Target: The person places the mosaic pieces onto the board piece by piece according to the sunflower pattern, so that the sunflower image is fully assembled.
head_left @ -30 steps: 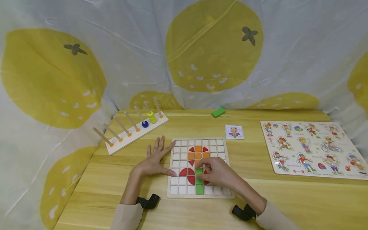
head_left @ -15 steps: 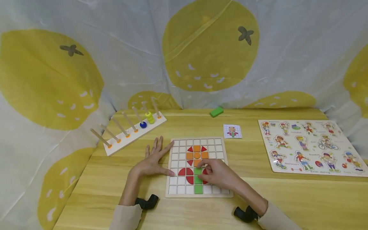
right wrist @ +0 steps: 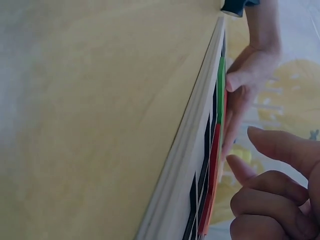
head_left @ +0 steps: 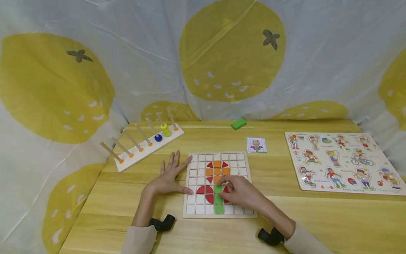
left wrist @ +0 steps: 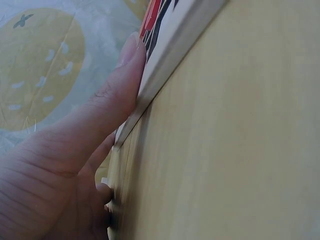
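Note:
A square wooden grid board [head_left: 234, 215] lies flat on the table, bearing orange squares, an orange disc [head_left: 217, 171], red triangles, red curved pieces [head_left: 205, 190] and a column of green squares [head_left: 219, 209]. My left hand [head_left: 166, 180] rests at its left side with fingers spread; the thumb [left wrist: 131, 55] lies on the edge in the left wrist view. Over the right half, my right hand [head_left: 239, 190] has thumb and index fingertip parted near the green squares. In the right wrist view these two fingertips [right wrist: 252, 134] have nothing between them, and the other fingers are curled.
A small picture card [head_left: 256, 145] lies behind the board and a green block [head_left: 238, 124] farther back. At the back left stands a peg rack [head_left: 142, 152] with yellow and blue beads. A picture puzzle [head_left: 344, 176] lies at the right; a lemon-print curtain [head_left: 142, 70] encloses the table.
The whole head view has shifted slightly since one second ago. Both hands keep their places against the board, and the pieces look the same.

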### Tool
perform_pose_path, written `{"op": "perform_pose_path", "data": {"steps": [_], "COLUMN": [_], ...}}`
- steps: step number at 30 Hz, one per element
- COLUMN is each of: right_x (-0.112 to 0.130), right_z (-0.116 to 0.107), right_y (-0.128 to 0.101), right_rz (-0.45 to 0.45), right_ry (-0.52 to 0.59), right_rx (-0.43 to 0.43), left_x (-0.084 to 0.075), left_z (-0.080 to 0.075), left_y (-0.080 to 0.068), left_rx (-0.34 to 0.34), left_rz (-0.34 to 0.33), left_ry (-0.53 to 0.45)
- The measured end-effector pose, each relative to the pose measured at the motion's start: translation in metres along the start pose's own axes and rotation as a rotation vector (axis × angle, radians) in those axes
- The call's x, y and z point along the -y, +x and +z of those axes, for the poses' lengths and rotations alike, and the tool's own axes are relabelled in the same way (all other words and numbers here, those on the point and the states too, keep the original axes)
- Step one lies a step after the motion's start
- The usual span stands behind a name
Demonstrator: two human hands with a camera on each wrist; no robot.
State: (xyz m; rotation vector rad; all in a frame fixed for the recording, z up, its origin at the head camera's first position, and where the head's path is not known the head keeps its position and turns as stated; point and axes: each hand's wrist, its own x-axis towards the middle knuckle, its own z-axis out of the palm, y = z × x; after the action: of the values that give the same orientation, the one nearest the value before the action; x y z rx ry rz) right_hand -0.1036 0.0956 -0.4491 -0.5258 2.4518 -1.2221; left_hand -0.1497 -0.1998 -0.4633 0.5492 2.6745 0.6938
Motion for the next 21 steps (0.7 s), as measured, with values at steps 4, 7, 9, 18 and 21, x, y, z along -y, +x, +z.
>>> {"op": "perform_pose_path", "data": {"steps": [4, 7, 9, 18, 21], "right_x": [0.000, 0.000, -0.001, -0.015, -0.022], "right_z": [0.000, -0.003, -0.008, -0.051, -0.064], "right_y": [0.000, -0.002, -0.002, -0.008, -0.013], "right_rz": [-0.009, 0.009, 0.031, 0.041, 0.040], "right_ry": [0.001, -0.008, -0.006, -0.055, -0.091], "right_rx": [0.000, -0.007, -0.013, -0.116, -0.170], "left_x": [0.000, 0.000, -0.001, 0.001, 0.005], "left_z": [0.000, 0.000, 0.000, -0.007, -0.011], "left_y": [0.001, 0.001, 0.002, -0.007, -0.015], "left_rx": [0.000, 0.003, 0.005, -0.035, -0.079], "left_rz": [0.002, 0.006, 0.010, 0.054, 0.037], "left_ry": [-0.005, -0.013, -0.020, -0.093, -0.147]}}
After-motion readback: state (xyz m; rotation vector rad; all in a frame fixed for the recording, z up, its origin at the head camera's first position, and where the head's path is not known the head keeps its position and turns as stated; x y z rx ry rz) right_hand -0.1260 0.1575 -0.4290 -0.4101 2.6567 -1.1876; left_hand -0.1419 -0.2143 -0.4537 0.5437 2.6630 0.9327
